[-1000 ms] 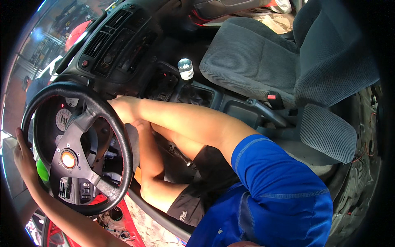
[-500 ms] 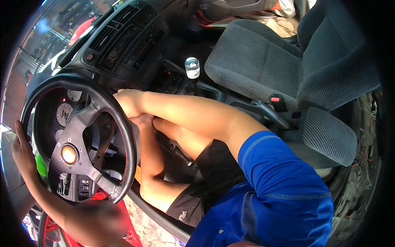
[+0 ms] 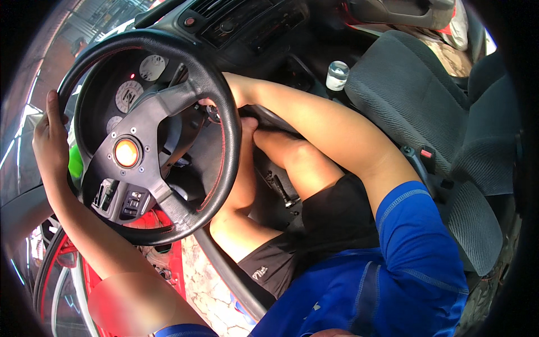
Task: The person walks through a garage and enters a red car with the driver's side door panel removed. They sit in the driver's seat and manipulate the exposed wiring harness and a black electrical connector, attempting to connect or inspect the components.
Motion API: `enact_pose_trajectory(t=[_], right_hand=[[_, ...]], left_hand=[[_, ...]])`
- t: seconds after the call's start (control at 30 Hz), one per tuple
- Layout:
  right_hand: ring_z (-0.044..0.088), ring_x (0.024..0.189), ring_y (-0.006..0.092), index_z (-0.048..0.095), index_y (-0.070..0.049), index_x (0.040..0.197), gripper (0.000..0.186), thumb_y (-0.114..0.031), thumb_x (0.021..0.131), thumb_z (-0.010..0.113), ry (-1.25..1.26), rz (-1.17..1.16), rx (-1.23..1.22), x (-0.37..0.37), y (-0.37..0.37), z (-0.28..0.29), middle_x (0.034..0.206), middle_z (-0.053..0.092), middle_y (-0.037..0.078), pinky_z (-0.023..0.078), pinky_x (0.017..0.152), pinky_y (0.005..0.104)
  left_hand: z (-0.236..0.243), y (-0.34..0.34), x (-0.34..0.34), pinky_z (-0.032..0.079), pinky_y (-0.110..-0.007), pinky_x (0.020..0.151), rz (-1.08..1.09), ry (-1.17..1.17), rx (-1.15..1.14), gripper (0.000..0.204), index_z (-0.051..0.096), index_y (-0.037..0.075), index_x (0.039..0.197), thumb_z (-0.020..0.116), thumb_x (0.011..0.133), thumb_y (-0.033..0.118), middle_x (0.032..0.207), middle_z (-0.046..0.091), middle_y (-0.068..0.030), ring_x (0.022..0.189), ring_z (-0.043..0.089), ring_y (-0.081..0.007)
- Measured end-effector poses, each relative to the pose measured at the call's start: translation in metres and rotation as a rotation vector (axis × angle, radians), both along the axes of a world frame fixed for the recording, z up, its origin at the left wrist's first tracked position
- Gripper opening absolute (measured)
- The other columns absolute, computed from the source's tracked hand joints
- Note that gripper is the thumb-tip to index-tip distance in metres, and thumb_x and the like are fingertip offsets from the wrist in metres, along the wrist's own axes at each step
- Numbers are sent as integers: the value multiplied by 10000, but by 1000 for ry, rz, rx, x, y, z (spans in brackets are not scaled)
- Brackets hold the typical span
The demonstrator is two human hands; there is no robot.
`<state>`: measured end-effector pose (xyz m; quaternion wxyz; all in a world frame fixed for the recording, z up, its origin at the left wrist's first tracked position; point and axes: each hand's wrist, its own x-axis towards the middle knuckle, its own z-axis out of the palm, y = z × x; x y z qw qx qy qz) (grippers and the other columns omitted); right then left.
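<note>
My left hand (image 3: 50, 137) is at the left rim of the black steering wheel (image 3: 227, 146), one finger lying up along the outer edge. The rim hides part of its grip. My right hand (image 3: 240, 90) reaches behind the wheel's right side to the steering column (image 3: 188, 132). Its fingertips are bent at a small round dark fitting (image 3: 213, 114) that looks like the ignition lock. The wheel rim covers part of these fingers, so what they pinch cannot be made out. Beyond the spokes sit the white-faced gauges (image 3: 129, 96), with a small red light lit.
A clear-and-white gear knob (image 3: 337, 76) stands right of my right forearm, before the grey passenger seat (image 3: 415, 78). My bare legs (image 3: 297, 163) are bent under the wheel. Window switches (image 3: 133, 203) are at lower left, beside the open red door (image 3: 151, 224).
The view has shifted, so the wheel and dashboard appear farther right and higher. The right fingertips at the column now show past the rim. My left hand stays at the wheel's left side.
</note>
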<state>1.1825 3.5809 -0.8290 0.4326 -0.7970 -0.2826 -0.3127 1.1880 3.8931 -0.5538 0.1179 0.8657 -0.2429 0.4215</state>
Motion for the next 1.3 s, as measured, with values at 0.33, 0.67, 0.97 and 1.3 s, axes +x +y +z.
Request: enact_pose_trajectory(t=[0.33, 0.67, 0.97, 1.3], right_hand=[[726, 897, 356, 766, -70, 1021, 233, -202, 829, 769, 25, 45, -21, 3, 1, -5, 972, 761, 177, 558, 804, 438], [729, 998, 367, 770, -88, 1056, 251, -235, 855, 743, 86, 15, 20, -7, 0, -6, 1044, 762, 186, 560, 853, 436], [713, 914, 267, 748, -20, 1015, 195, -151, 873, 724, 290, 166, -65, -25, 0, 26, 977, 762, 154, 539, 822, 415], [713, 792, 205, 655, 29, 938, 97, -57, 981, 642, 614, 334, 7, 9, -6, 22, 843, 694, 108, 599, 707, 381]], left_hand=[[-6, -3, -3, 424, -364, 636, -69, -127, -10, 866, 690, -57, 851, 398, 1009, 742, 669, 568, -120, 643, 555, -225], [-7, -9, -13, 414, -350, 627, -27, -19, -48, 889, 697, -52, 845, 401, 987, 774, 653, 550, -102, 640, 543, -212], [-4, -4, -24, 444, -367, 668, -21, -23, -26, 884, 693, -59, 853, 399, 994, 763, 658, 557, -126, 671, 570, -237], [-16, -5, -27, 504, -412, 862, -22, -75, -22, 808, 695, -57, 1060, 371, 1043, 683, 871, 694, -223, 866, 674, -347]])
